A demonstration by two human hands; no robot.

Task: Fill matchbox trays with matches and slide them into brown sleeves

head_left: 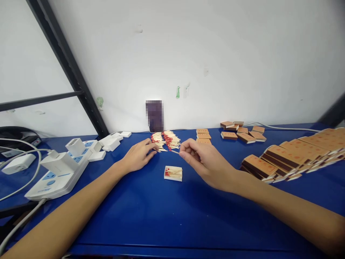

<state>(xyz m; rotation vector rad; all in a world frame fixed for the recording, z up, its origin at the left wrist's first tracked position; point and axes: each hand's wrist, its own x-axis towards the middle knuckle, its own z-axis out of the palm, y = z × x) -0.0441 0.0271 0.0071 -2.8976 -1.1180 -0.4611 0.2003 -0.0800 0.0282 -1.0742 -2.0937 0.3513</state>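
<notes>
A heap of red-tipped matches [166, 140] lies on the blue table [151, 208] near the wall. My left hand [138, 155] rests beside the heap, fingers bent, fingertips touching matches at its left edge. My right hand [203, 160] is closed in a pinch on a single match [175, 151], held just right of the heap. An open matchbox tray [173, 173] with a few matches in it sits on the table between and below the two hands.
Closed matchboxes [203, 136] lie right of the heap, more [242, 132] farther back, and a long overlapping row of boxes [293, 154] at the right. A white power strip [58, 171] with plugs and cables sits at the left. A dark metal frame [67, 68] leans against the wall.
</notes>
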